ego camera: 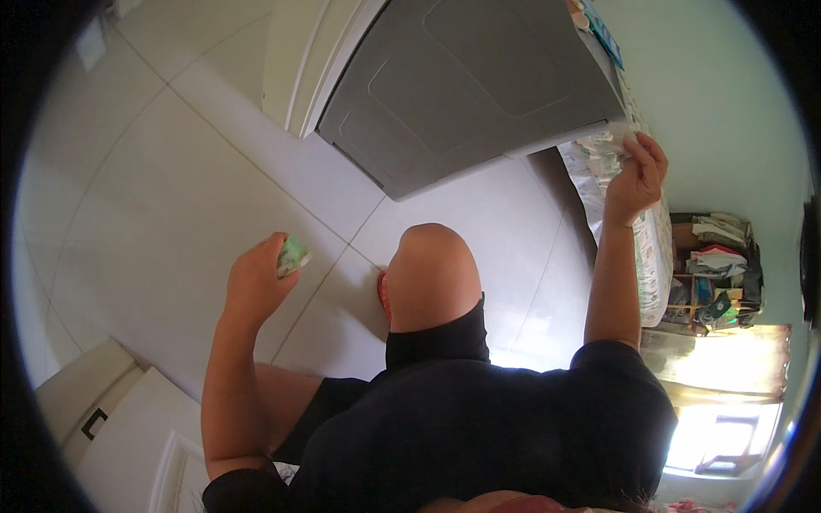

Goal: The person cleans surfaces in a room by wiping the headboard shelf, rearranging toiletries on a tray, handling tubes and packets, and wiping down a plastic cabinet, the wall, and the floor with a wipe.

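Note:
My left hand (256, 276) is on the left, over the tiled floor. Its fingers are wrapped around a small green and white packet or container (293, 256), partly hidden by the palm. Up on the right, my right hand (638, 176) pinches a thin pale piece (621, 133), perhaps tissue or plastic; blur hides what it is. That piece is at the near right corner of a large grey panel (474, 96) with raised rounded outlines, apparently part of a cabinet. I cannot tell whether it touches the panel.
Below the panel is my bent knee (436, 276), with a red slipper (384, 295) beside it. A bed with a patterned cover (651, 276) runs along the right wall. Farther off stands a shelf of folded clothes (718, 256). A white door or cabinet (128, 410) is at lower left.

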The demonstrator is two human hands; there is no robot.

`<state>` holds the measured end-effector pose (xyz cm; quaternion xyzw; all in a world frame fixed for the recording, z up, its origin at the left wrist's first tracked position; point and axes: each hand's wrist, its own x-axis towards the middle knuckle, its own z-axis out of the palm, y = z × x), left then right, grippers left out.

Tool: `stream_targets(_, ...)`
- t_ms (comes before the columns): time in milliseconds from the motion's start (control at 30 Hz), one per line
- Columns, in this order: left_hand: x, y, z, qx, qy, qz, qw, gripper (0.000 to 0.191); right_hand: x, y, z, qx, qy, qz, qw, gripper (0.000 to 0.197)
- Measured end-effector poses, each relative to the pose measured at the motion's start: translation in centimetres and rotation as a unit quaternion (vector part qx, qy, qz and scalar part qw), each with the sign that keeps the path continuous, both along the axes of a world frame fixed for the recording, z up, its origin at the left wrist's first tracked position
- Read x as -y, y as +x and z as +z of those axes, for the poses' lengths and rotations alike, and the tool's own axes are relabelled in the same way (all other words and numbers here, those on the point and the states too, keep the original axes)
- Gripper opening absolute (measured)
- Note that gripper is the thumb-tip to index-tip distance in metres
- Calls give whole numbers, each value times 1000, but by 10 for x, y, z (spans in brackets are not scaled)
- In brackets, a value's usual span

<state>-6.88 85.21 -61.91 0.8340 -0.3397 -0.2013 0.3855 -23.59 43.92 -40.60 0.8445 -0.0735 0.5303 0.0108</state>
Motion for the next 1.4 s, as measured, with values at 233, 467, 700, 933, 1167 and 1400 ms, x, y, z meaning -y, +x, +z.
stream_targets(233,4,2,-6,3,18,-3,1000,37,9,20,-49,15,-98,-115,988,22)
stream_targets(467,13,1,-13,12,24,-16,1000,38,14,2,-113,-213,-69,-8,975,18)
stream_targets(700,10,1,-13,31,15,-7,999,36,-17,51,31,-220,-227,-31,948,20)
stream_targets(933,7,1,-15,51,-2,5,999,37,-7,169,44,-309,-406,35,859,13)
stream_targets(1167,3,0,-11,76,-11,36,996,36,-25,287,10,-362,-525,-21,770,10)
stream_targets(1400,-9,-2,4,52,-7,39,998,32,-12,211,-18,-348,-261,108,894,15)
